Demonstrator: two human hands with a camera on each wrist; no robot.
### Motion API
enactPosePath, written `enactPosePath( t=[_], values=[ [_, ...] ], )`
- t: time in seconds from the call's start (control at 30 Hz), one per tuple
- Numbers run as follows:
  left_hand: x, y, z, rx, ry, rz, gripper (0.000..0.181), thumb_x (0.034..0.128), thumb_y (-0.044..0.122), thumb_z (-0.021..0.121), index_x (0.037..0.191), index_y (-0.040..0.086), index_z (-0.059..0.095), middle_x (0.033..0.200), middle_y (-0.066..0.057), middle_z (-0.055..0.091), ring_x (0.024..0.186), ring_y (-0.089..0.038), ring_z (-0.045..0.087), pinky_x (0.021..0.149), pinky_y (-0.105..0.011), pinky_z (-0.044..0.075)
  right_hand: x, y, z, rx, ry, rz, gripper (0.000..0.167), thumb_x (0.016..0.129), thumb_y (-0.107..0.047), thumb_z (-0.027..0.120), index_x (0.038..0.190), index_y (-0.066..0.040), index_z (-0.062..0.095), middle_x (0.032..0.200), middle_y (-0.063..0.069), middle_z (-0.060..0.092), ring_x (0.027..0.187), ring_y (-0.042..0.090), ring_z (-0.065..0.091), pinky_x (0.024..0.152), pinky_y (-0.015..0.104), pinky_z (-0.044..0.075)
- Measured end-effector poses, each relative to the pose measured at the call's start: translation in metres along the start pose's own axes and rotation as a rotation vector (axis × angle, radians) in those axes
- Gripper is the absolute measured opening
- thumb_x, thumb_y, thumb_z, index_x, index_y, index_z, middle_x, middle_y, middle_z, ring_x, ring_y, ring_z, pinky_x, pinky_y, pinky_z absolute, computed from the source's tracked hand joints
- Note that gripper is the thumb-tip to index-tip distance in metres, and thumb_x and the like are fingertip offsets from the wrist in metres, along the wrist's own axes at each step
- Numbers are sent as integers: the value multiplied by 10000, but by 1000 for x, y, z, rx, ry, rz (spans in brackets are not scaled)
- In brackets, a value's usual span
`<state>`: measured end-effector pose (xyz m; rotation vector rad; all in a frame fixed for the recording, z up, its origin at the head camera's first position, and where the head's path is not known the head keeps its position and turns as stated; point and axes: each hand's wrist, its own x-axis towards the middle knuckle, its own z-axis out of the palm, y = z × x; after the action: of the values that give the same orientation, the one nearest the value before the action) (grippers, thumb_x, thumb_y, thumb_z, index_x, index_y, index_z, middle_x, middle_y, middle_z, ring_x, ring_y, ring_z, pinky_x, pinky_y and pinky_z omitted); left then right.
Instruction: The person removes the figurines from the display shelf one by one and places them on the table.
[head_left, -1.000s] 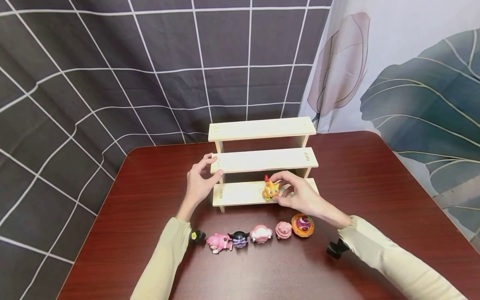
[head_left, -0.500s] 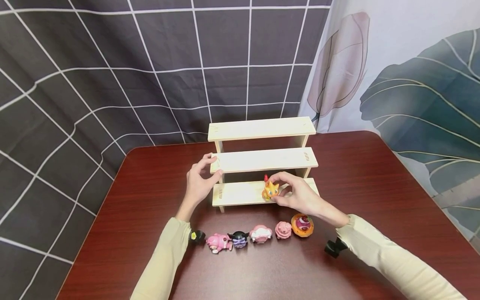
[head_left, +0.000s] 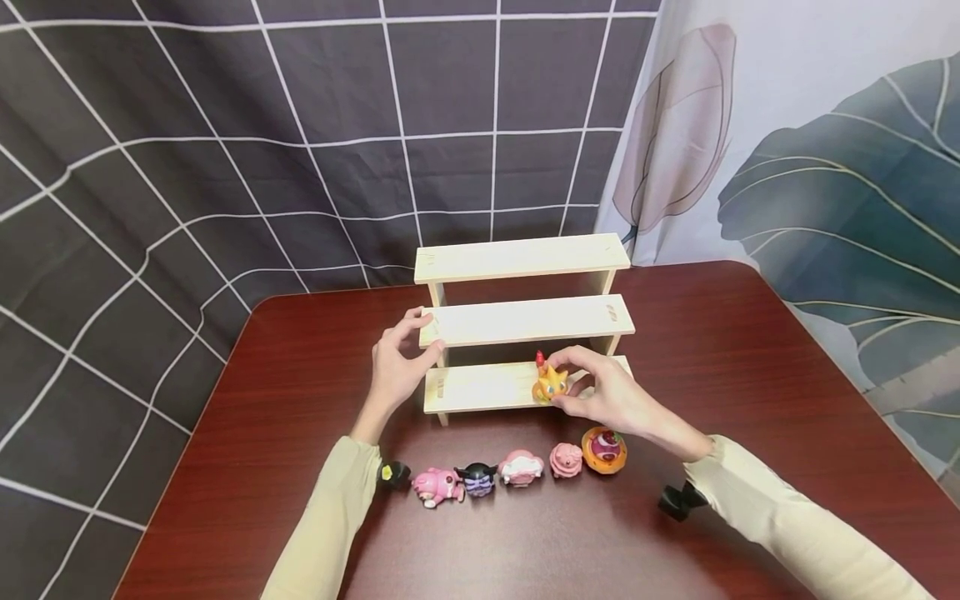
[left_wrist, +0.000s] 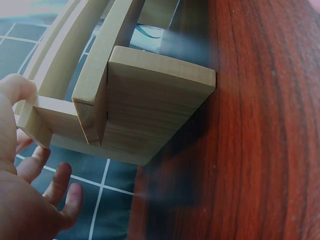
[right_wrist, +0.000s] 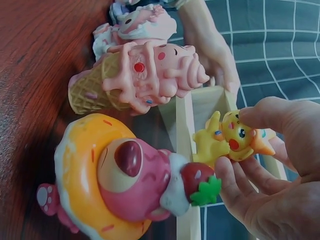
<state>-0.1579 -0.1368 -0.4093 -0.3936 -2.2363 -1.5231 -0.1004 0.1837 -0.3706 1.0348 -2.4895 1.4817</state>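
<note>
A three-tier wooden display shelf (head_left: pixel 525 321) stands on the table. My left hand (head_left: pixel 399 362) grips the left end of its middle board; in the left wrist view the thumb and fingers lie on either side of that board end. With thumb and fingertips, my right hand (head_left: pixel 611 393) pinches a small yellow figurine (right_wrist: pixel 212 140), round-cheeked with an orange pointed cap. It is upright at the lowest board, right of the middle. In the head view the cap (head_left: pixel 553 380) hides most of its body, and a red tip shows behind it. I cannot tell whether its base bears weight on the board.
In front of the shelf runs a row of figurines: a pink bear (head_left: pixel 437 486), a black-eared one (head_left: pixel 478 479), a pink-and-white one (head_left: pixel 522 468), an ice-cream cone (right_wrist: pixel 140 77) and a bear in an orange donut ring (right_wrist: pixel 125 175). A checked curtain (head_left: pixel 450 167) hangs behind the table.
Over the last half second my right hand and the yellow figurine have shifted slightly right along the lowest board. My left hand stays on the middle board.
</note>
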Motion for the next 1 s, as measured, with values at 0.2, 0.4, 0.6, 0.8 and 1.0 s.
enactPosePath(
  t=[0.2, 0.4, 0.6, 0.8, 1.0],
  values=[
    [0, 1, 0, 8, 0, -1, 406, 815, 117, 800, 1210, 64, 720, 1342, -76, 628, 1005, -446, 553, 832, -581, 475, -7, -1, -6, -4, 5, 0, 439, 739, 131, 800, 1128, 21, 626, 1005, 77, 645, 734, 190, 644, 645, 303, 571],
    [0, 1, -1, 20, 1, 4, 409, 817, 124, 802, 1213, 65, 719, 1344, -68, 628, 989, -391, 563, 822, -534, 487, -15, -3, -11, -16, 28, -24, 465, 721, 153, 799, 1129, 16, 624, 1014, 85, 636, 722, 174, 640, 631, 297, 574],
    [-1, 2, -1, 2, -3, 1, 402, 823, 110, 798, 1212, 57, 717, 1341, -77, 629, 995, -451, 552, 829, -591, 476, -24, -3, -17, -32, 40, 0, 473, 716, 161, 797, 1129, 13, 622, 997, 66, 629, 710, 153, 637, 643, 276, 568],
    [0, 2, -1, 13, -3, -2, 422, 811, 117, 807, 1218, 56, 713, 1352, -77, 622, 1006, -420, 561, 833, -572, 479, -32, -5, -23, -42, 53, 41, 474, 714, 162, 798, 1129, 11, 625, 995, 66, 621, 728, 160, 642, 641, 278, 570],
    [0, 2, -1, 15, -9, -13, 419, 822, 119, 805, 1228, 68, 713, 1350, -64, 624, 1015, -369, 566, 840, -540, 484, -40, -5, -30, -62, 77, 29, 496, 699, 160, 811, 1131, -2, 628, 1009, 59, 629, 782, 155, 628, 662, 289, 574]
  ],
)
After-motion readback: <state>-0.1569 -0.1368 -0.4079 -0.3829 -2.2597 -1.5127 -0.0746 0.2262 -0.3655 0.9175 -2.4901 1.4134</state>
